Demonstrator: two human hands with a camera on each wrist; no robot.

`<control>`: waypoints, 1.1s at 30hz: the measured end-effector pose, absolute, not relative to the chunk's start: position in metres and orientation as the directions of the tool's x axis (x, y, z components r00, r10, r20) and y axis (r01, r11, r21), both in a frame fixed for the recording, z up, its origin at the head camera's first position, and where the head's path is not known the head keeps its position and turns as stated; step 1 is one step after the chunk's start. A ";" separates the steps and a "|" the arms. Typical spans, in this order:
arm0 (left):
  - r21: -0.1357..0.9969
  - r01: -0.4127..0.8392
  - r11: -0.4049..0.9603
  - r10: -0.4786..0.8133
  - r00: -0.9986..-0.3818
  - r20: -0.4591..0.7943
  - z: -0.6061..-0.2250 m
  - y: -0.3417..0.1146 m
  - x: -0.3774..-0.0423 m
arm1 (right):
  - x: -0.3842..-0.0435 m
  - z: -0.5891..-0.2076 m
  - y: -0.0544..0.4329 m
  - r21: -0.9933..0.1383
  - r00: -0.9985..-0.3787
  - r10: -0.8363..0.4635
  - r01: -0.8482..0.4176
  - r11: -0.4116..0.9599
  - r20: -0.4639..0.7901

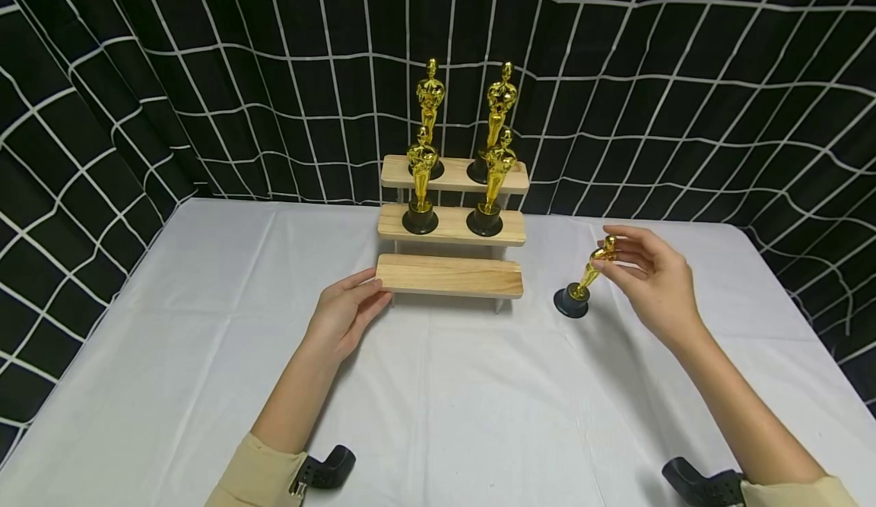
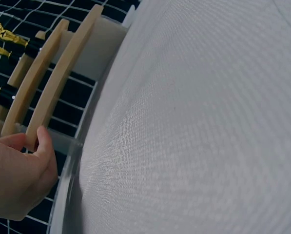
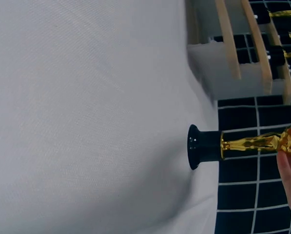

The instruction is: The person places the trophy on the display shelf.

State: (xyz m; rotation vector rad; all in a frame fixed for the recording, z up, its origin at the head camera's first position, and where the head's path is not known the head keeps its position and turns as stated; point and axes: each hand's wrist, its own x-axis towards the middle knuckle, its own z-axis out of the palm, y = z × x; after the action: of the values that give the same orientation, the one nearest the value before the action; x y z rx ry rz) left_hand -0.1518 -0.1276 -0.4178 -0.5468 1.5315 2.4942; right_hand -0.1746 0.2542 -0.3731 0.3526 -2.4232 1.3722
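A three-tier wooden display stand (image 1: 448, 275) with clear supports stands at the back middle of the table. My left hand (image 1: 347, 311) pinches the left end of its lowest shelf (image 2: 62, 80), thumb on one face and fingers on the other. Out to the right of the stand, my right hand (image 1: 653, 279) holds a gold trophy statuette (image 1: 590, 273) by its upper body; its black round base (image 3: 203, 146) hangs just above the tablecloth. Two statuettes (image 1: 421, 176) stand on the middle shelf and two more (image 1: 503, 104) on the top shelf. The lowest shelf bears nothing.
A white cloth (image 1: 438, 408) covers the table. Behind and at the sides hangs a black curtain (image 1: 274, 89) with a white grid. A black wrist strap mount (image 1: 328, 467) sits on each forearm, by the beige sleeves.
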 end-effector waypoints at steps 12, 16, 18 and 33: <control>0.828 -0.322 -0.460 -0.048 -0.921 -0.386 -0.419 -0.128 -0.153 | -0.174 -0.373 0.254 -0.741 -0.908 -0.066 -0.378 0.555 0.414; 0.826 -0.325 -0.460 -0.051 -0.919 -0.390 -0.419 -0.128 -0.153 | -0.175 -0.371 0.254 -0.730 -0.902 -0.068 -0.387 0.564 0.426; 0.827 -0.325 -0.458 -0.051 -0.920 -0.389 -0.418 -0.128 -0.152 | -0.175 -0.371 0.254 -0.725 -0.900 -0.067 -0.389 0.569 0.431; 0.820 -0.334 -0.464 -0.047 -0.915 -0.400 -0.418 -0.127 -0.153 | -0.175 -0.360 0.252 -0.721 -0.892 -0.065 -0.402 0.564 0.447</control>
State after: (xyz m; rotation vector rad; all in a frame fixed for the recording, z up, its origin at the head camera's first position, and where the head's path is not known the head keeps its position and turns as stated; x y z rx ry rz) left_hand -0.1529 -0.1273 -0.4180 -0.5573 1.5210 2.4886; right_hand -0.1747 0.2518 -0.3600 0.3808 -2.4299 1.2570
